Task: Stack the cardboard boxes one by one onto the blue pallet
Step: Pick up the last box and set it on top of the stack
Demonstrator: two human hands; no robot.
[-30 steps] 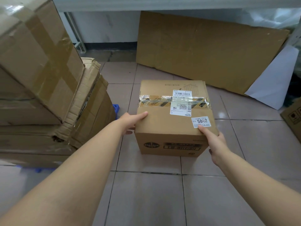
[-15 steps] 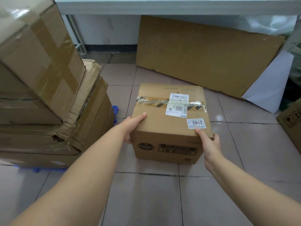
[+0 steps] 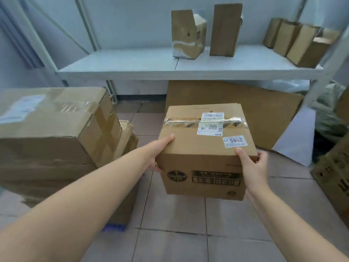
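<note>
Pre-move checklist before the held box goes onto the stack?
1. Two-sided grip: ok. Left hand and right hand clamp opposite sides of the box.
2. Box clear of the floor: ok, its bottom edge hangs above the tiles.
3. Box sealed: ok, tape runs across the top seam.
4. Landing spot: ok, the top box of the stack has a bare flat top.
5. Stack square: not ok, crushed cartons bulge out below.
6. Blue pallet: cannot tell, only a corner shows.
</note>
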